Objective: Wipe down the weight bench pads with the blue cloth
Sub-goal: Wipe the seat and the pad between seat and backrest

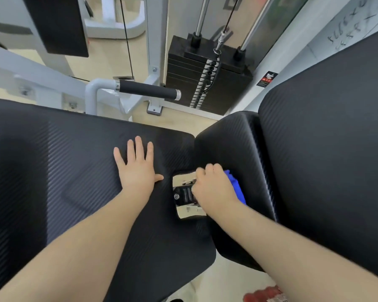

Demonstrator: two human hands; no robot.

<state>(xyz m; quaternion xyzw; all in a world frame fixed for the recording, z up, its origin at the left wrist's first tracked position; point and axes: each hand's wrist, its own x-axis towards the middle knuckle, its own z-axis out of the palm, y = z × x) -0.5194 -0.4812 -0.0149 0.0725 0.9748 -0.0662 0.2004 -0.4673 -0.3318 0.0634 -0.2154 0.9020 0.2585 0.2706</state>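
A black ribbed seat pad (63,171) fills the left and centre. A black back pad (325,160) rises at the right, its rounded lower bolster (231,144) beside the seat. My left hand (138,168) lies flat on the seat pad, fingers spread. My right hand (214,188) is closed on the blue cloth (237,186) and presses it against the bolster, next to the gap between the pads. Most of the cloth is hidden under the hand.
A chrome and black hinge bracket (184,195) shows in the gap between the pads. Behind stand a black weight stack (205,79) with guide rods and cable, a black foam handle (148,90) on a white frame, and another black pad (57,25) at upper left. Something red (264,294) lies on the floor.
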